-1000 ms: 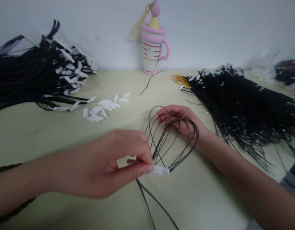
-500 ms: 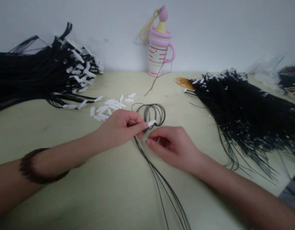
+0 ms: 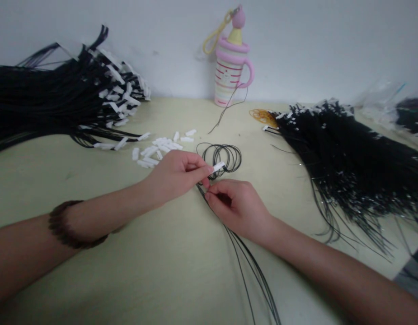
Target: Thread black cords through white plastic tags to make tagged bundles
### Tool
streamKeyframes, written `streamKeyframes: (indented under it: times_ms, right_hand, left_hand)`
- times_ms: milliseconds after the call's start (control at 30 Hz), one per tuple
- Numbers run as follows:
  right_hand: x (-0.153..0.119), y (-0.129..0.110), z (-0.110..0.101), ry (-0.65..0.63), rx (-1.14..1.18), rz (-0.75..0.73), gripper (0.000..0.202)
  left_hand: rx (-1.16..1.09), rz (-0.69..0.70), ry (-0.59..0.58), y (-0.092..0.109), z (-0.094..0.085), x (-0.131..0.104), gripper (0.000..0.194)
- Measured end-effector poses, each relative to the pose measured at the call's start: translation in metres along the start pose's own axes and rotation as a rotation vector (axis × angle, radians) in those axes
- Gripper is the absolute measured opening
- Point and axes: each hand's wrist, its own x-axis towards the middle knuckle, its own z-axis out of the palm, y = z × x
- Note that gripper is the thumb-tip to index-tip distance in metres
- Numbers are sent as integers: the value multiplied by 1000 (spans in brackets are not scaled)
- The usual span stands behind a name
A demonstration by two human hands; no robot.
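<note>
My left hand [image 3: 181, 174] pinches a white connector [image 3: 218, 167] between thumb and forefinger at the middle of the table. Thin black wires [image 3: 251, 257] run from beneath its fingers down toward the near edge. Just beyond the fingertips, more black wire lies in a loose coil [image 3: 233, 153]. My right hand [image 3: 237, 205] has its thumb and forefinger pinched together on the black wires, just below and right of my left fingertips. Loose white connectors [image 3: 166, 145] lie in a small pile behind my left hand.
A large bundle of black wires with white ends [image 3: 42, 104] lies at the back left. Another black bundle [image 3: 347, 153] covers the right side, beside orange bands [image 3: 261, 116]. A pink and white cup [image 3: 229, 74] stands by the wall, near a plastic bag [image 3: 381, 101].
My right hand has moved left and its fingertips have closed on the wires. My left hand still pinches the white connector. The view has shifted slightly.
</note>
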Motion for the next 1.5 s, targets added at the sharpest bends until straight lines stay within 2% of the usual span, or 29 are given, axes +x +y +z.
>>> streamKeyframes:
  times_ms: [367, 467, 533, 567, 633, 667, 700, 800, 867, 933, 1033, 1100, 1133, 1200, 1300, 1400, 1500]
  right_hand:
    - [1, 5, -4, -1, 13, -69, 15]
    - [1, 5, -12, -107, 255, 34, 8]
    - [1, 5, -24, -191, 519, 115, 20]
    - [1, 6, -32, -189, 639, 132, 26]
    - [2, 9, -54, -56, 780, 144, 24]
    - [2, 11, -67, 71, 790, 162, 15]
    - [3, 13, -80, 214, 758, 205, 16]
    - [2, 25, -117, 562, 573, 294, 59]
    - [3, 35, -135, 661, 527, 294, 66]
    - [6, 44, -142, 700, 542, 256, 64]
    - [11, 51, -128, 748, 629, 163, 41]
    - [13, 48, -106, 771, 609, 93, 17]
    - [12, 45, -92, 740, 523, 56, 10]
    - [10, 34, -66, 552, 286, 55, 12]
    - [5, 18, -37, 381, 64, -21, 15]
    - [2, 11, -22, 329, 10, -84, 14]
    - [2, 11, -16, 340, 1, -41, 11]
  left_hand:
    - [4, 0, 17, 0, -1, 0, 27]
    - [-23, -37, 54, 1, -3, -1, 27]
    - [-59, -72, 83, 1, -4, -1, 27]
    - [-73, -94, 92, 1, -4, -1, 28]
    - [-89, -135, 96, 1, -5, 0, 28]
    - [-93, -145, 91, 2, -6, 0, 29]
    - [-99, -150, 91, 3, -6, 0, 29]
    - [-118, -167, 102, 4, -6, 1, 27]
    - [-141, -181, 119, 4, -5, 1, 25]
    - [-155, -191, 132, 3, -5, 2, 24]
    - [-169, -192, 119, -1, -6, 3, 27]
    - [-200, -188, 97, -3, -7, 4, 28]
    - [-221, -187, 92, -3, -8, 4, 28]
    - [-252, -197, 103, -2, -8, 4, 26]
    - [-259, -198, 121, -1, -8, 4, 24]
    - [-258, -189, 127, -1, -7, 5, 26]
    - [-284, -199, 131, -1, -8, 6, 26]
